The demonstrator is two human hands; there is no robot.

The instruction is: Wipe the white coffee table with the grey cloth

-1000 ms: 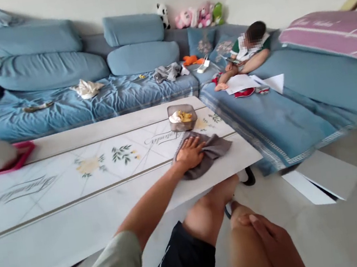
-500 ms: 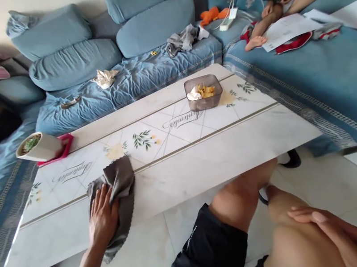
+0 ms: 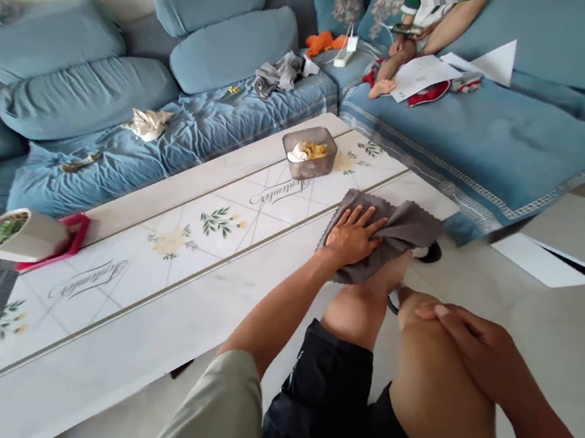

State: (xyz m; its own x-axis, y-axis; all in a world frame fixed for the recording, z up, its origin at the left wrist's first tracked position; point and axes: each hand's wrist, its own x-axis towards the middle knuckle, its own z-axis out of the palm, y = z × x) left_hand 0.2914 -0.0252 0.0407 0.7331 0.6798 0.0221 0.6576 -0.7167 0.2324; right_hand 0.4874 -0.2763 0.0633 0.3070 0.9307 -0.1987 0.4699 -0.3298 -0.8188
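Observation:
My left hand (image 3: 353,234) lies flat, fingers spread, pressing a grey cloth (image 3: 405,227) onto the near right corner of a white marble-look coffee table (image 3: 121,327). Part of the cloth hangs over the table's front edge. My right hand (image 3: 471,346) rests on my right knee with its fingers spread and nothing in it. A clear plastic box (image 3: 311,152) with yellow scraps and a white wad stands on the table behind the cloth.
A white pot with a green plant (image 3: 18,236) sits on a pink tray at the table's far left. A blue sofa (image 3: 173,134) wraps round the table, strewn with clothes. Another person (image 3: 436,4) sits on it at the right among papers. White boards (image 3: 558,251) lie on the floor.
My left hand has swept the grey cloth from the table's left part back to its near right corner. The view has swung right. My right hand stays on the knee.

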